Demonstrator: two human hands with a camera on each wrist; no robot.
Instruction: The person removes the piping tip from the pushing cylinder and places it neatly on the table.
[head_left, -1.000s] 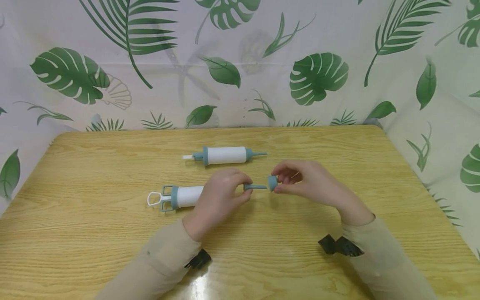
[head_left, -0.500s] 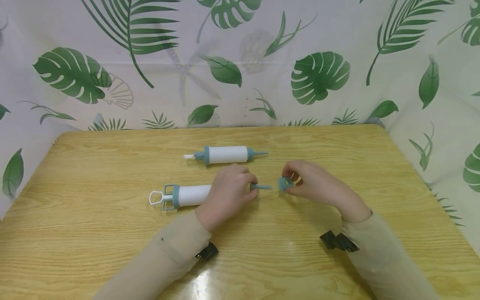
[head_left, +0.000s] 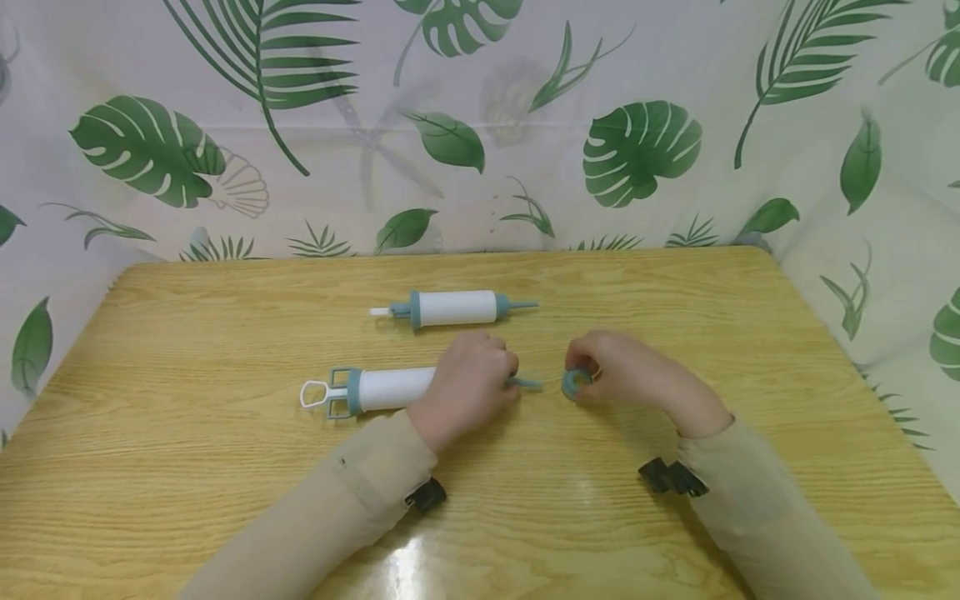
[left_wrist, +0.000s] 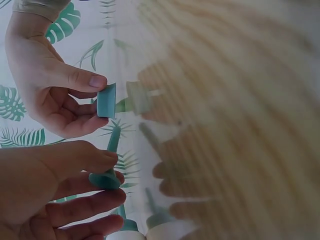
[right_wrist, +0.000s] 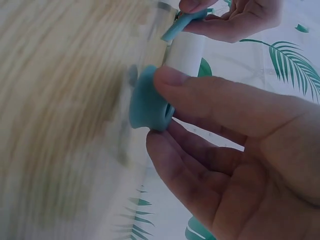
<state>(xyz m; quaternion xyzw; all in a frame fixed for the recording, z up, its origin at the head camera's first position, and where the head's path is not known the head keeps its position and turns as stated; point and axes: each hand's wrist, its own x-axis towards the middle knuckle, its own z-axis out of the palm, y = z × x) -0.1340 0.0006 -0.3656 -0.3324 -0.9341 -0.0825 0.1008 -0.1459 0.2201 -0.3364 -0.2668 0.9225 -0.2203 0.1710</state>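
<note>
My left hand [head_left: 467, 382] pinches a slim teal nozzle [head_left: 528, 382] between thumb and fingers; its flared base [left_wrist: 105, 181] shows in the left wrist view. In my right hand [head_left: 637, 377] is a teal ring-shaped cap [right_wrist: 146, 102], held at its edge by thumb and fingertips just above or at the table. In the head view a narrow gap separates nozzle tip and cap. Behind the left hand lies a white-barrelled syringe [head_left: 393, 389] with a teal collar and white pull handle [head_left: 313, 394]; the hand hides its right end.
Farther back on the wooden table [head_left: 187, 475], a second white syringe [head_left: 457, 307] lies sideways, its teal nozzle fitted and pointing right. A leaf-printed cloth [head_left: 517, 142] hangs behind the table's far edge.
Both hands have shifted right and come lower. The right hand has tipped the cap so its hole faces up more. The nozzle tilts slightly downward in the left hand.
</note>
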